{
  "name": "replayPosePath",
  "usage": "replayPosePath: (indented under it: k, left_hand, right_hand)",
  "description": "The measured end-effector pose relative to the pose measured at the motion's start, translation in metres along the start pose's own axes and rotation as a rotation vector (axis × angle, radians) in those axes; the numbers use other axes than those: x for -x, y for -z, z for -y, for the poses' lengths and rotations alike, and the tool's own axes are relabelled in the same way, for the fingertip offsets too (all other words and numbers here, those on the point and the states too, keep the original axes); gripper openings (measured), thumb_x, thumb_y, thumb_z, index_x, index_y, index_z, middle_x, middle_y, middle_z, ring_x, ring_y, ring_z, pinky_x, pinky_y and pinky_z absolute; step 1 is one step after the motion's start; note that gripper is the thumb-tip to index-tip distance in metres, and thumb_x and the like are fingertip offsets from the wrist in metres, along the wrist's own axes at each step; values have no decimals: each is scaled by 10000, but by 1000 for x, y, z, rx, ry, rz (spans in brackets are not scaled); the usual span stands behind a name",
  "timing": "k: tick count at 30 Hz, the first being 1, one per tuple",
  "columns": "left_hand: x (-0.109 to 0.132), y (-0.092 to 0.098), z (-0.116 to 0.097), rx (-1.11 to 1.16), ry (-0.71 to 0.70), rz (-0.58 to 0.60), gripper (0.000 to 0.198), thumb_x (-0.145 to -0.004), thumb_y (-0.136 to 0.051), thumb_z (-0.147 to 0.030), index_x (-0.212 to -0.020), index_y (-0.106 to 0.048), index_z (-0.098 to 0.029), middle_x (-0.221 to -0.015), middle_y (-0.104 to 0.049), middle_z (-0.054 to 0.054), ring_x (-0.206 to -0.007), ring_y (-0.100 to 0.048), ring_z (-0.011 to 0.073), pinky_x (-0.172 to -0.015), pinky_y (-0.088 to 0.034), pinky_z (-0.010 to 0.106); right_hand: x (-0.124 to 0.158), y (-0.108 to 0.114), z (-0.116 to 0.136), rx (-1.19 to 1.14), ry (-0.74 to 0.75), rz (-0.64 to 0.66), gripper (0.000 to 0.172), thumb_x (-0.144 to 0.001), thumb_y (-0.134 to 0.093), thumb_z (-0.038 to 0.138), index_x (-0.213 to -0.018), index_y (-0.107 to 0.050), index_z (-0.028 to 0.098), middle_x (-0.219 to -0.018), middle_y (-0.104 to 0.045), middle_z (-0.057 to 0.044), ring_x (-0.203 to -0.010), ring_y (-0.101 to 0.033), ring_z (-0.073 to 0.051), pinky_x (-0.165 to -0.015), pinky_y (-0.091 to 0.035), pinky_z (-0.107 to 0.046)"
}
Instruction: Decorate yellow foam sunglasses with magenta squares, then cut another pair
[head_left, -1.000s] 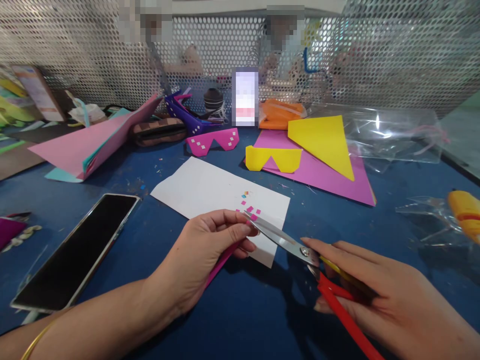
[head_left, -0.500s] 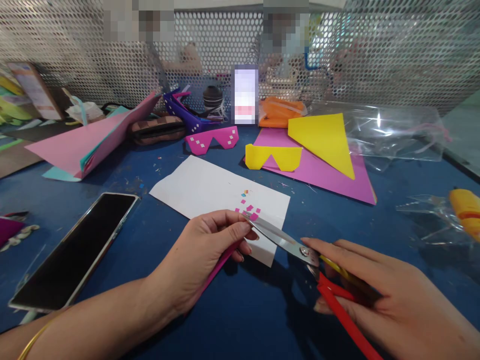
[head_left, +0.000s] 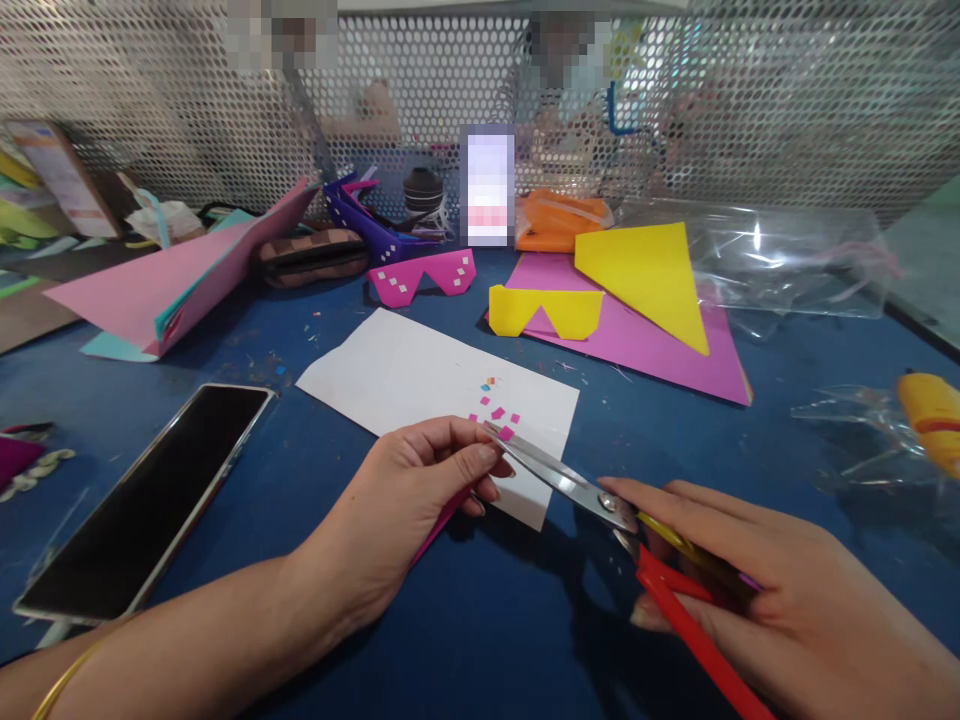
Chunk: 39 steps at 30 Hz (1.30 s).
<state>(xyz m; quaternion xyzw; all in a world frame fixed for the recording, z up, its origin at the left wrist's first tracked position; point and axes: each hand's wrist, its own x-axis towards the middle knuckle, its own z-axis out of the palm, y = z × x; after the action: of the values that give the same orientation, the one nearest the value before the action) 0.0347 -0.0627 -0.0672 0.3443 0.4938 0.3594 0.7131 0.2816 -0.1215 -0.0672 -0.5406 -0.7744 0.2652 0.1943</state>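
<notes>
My left hand (head_left: pixel 420 500) pinches a magenta strip (head_left: pixel 439 525) that looks like craft foam or paper, most of it hidden behind the fingers. In my right hand (head_left: pixel 757 570) is a pair of scissors (head_left: pixel 562 482) with red and yellow handles. Its blades point left and their tips meet my left fingertips; what lies between them is hidden. Just beyond the tips, several small magenta squares (head_left: pixel 498 413) lie on a white sheet of paper (head_left: pixel 405 370), along with a few tiny blue and orange bits (head_left: pixel 489 383).
Pink glasses cutout (head_left: pixel 424 277) and yellow glasses cutout (head_left: pixel 546 313) lie behind the paper. A dark phone (head_left: pixel 150 500) is at left, a folded pink sheet (head_left: pixel 195 265) beyond it. At right are a yellow sheet (head_left: pixel 645 280), clear plastic (head_left: pixel 787 260) and a yellow tool (head_left: pixel 930 410).
Both hands and the scissors hold nearly the same pose. Less of the magenta strip shows below my left hand. The whole view has shifted slightly.
</notes>
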Motion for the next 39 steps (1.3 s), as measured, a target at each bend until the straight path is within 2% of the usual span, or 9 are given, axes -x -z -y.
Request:
replayPosePath:
  k: [6, 13, 22, 24, 29, 32, 34, 37, 39]
  left_hand:
    - [0, 0, -1, -47, -13, -3, 72, -788, -759, -226, -765, -722, -169, -681, -681, -25, -571, -564, 50, -545, -450, 131]
    - [1, -1, 0, -62, 12, -29, 80, -799, -746, -237, -764, -722, -170, -666, -684, -20, -550, -553, 52, -523, -440, 133]
    - [0, -3, -4, -91, 42, -55, 113, -794, -763, -266, -763, -728, -163, -671, -694, -14, -545, -569, 52, -493, -434, 128]
    - [0, -3, -3, -96, 36, -61, 132, -796, -763, -283, -767, -733, -158, -664, -691, -10, -538, -570, 51, -486, -432, 126]
    - [4, -3, -3, -63, 72, -57, 98, -795, -757, -246, -833, -745, -156, -722, -726, 12, -563, -599, 61, -499, -457, 126]
    - [5, -4, -3, -45, 123, -54, 93, -804, -743, -203, -884, -745, -156, -799, -757, 38, -580, -628, 65, -524, -481, 128]
    - [5, -5, -4, -8, 107, -60, 61, -808, -732, -177, -866, -739, -160, -839, -769, 46, -583, -648, 66, -540, -494, 129]
    - [4, -5, -5, 49, 69, -72, 24, -795, -734, -149, -814, -729, -163, -827, -769, 33, -571, -662, 72, -550, -511, 137]
    - [4, -5, -5, 64, 62, -75, 24, -786, -741, -143, -801, -730, -159, -810, -766, 28, -563, -665, 74, -547, -515, 137]
  right_hand:
    - [-2, 3, 3, -27, -11, 51, 486, -862, -646, 437, -1330, -613, 309, -937, -737, -8, -796, -728, -167, -690, -608, -211]
    - [-1, 0, 0, -5, -38, 70, 502, -853, -651, 477, -1317, -633, 286, -934, -745, -30, -793, -731, -195, -685, -617, -234]
    - [-4, 2, 2, 3, -50, 52, 457, -836, -674, 420, -1271, -666, 282, -882, -754, -19, -781, -738, -186, -694, -614, -231]
    - [-4, 2, 2, 7, -59, 12, 444, -827, -680, 427, -1250, -679, 292, -902, -760, -21, -788, -743, -193, -676, -617, -232]
    - [-3, 1, 0, -35, -146, -194, 480, -755, -730, 458, -1203, -702, 288, -1046, -773, -33, -822, -763, -243, -572, -625, -222]
    - [-3, -1, 2, -97, -159, -150, 483, -738, -733, 381, -1210, -693, 292, -1066, -771, -29, -842, -766, -240, -578, -623, -205]
    - [-3, -2, 3, -115, -156, -82, 515, -737, -719, 307, -1250, -664, 307, -1058, -767, -19, -851, -765, -227, -618, -623, -202]
    - [-2, -2, 3, -68, -136, -16, 581, -730, -718, 252, -1299, -625, 318, -1012, -764, -14, -810, -762, -210, -669, -623, -219]
    - [-2, -2, 3, -16, -106, -24, 586, -725, -723, 263, -1301, -626, 316, -1010, -763, -21, -812, -759, -215, -687, -623, -237]
